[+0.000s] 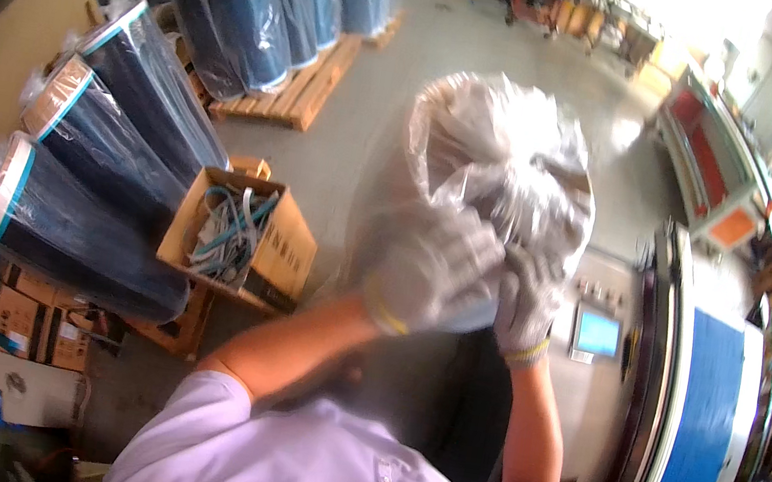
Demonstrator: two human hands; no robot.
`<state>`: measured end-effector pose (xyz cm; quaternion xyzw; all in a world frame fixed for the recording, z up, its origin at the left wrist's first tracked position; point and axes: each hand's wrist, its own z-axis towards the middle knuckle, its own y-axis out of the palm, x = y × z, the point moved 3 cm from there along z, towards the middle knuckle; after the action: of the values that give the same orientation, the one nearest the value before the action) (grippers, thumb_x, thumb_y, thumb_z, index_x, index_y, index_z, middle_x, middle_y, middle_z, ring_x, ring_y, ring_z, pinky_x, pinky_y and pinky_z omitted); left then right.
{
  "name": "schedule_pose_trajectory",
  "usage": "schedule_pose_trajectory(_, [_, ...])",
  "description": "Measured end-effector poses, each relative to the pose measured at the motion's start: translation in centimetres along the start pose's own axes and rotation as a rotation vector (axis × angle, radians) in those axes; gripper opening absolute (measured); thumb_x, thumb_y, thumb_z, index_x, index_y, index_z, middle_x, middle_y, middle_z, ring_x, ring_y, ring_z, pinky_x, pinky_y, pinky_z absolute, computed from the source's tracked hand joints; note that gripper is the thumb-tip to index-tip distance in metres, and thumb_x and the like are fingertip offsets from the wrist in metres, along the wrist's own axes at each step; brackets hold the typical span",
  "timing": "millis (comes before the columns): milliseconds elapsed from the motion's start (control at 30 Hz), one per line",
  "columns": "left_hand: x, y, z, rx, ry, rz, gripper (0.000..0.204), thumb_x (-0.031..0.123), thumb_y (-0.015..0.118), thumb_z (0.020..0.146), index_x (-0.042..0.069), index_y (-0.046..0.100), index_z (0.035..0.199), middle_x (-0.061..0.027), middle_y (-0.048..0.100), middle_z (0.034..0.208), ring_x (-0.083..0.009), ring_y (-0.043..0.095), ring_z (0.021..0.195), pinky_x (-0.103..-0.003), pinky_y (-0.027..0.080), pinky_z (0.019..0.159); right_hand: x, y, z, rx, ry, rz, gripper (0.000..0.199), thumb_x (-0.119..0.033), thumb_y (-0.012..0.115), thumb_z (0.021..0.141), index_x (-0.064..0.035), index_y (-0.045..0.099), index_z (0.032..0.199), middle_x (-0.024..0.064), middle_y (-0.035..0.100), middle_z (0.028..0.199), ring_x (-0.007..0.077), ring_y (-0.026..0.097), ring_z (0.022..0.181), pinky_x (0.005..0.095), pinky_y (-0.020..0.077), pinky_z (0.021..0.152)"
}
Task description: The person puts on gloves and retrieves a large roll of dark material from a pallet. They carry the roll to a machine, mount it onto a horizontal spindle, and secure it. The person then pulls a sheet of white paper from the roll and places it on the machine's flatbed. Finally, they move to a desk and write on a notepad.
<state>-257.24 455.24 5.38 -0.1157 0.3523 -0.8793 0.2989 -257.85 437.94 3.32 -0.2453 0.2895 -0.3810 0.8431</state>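
Observation:
A large clear plastic bag stands upright in front of me, its top bunched and crumpled. My left hand, in a grey knit glove with a yellow cuff band, is against the near side of the bag. It is smeared by motion, so its grip cannot be read. Close beside it, my right hand, gloved the same way, has its fingers curled into the gathered plastic. What is inside the bag is hard to make out behind the shiny film and my hands.
At my left, a cardboard box holds tangled strips. Plastic-wrapped dark blue rolls lean beyond it; more stand on a wooden pallet. To my right is a machine panel with a lit screen and a blue surface.

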Motion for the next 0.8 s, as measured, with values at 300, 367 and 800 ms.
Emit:
schedule_pose_trajectory(300, [-16.2, 8.3, 8.8, 0.158, -0.097, -0.232, 0.044, 0.039, 0.060, 0.085, 0.002, 0.062, 0.108, -0.0148, 0.053, 0.086, -0.0310, 0.052, 0.082, -0.046, 0.037, 0.090, 18.0, 9.3, 16.9, 0.071, 0.067, 0.044, 0.033, -0.022, 0.046, 0.094, -0.0002, 0.064, 0.076, 0.0194, 0.064, 0.095, 0.0375, 0.051, 0.119, 0.0444, 0.0377, 0.099])
schedule_pose_trajectory(367, [-22.7, 10.8, 11.8, 0.174, -0.089, -0.211, 0.037, 0.039, 0.061, 0.083, 0.003, 0.064, 0.093, -0.0127, 0.056, 0.081, -0.0298, 0.054, 0.079, -0.045, 0.038, 0.087, 19.6, 12.4, 20.3, 0.068, 0.085, 0.104, 0.033, -0.020, 0.046, 0.094, -0.0005, 0.058, 0.070, 0.0157, 0.060, 0.082, 0.0360, 0.056, 0.105, 0.0430, 0.0405, 0.093])
schedule_pose_trajectory(800, [-44.0, 23.3, 25.6, 0.313, -0.004, -0.272, 0.027, 0.019, 0.060, 0.085, 0.005, 0.063, 0.108, -0.0172, 0.060, 0.101, -0.0376, 0.055, 0.100, -0.052, 0.041, 0.091, 35.1, 23.5, 36.6, 0.164, 0.060, 0.022, 0.019, -0.009, 0.053, 0.087, -0.0034, 0.067, 0.099, 0.0150, 0.062, 0.118, 0.0362, 0.051, 0.120, 0.0442, 0.0359, 0.105])
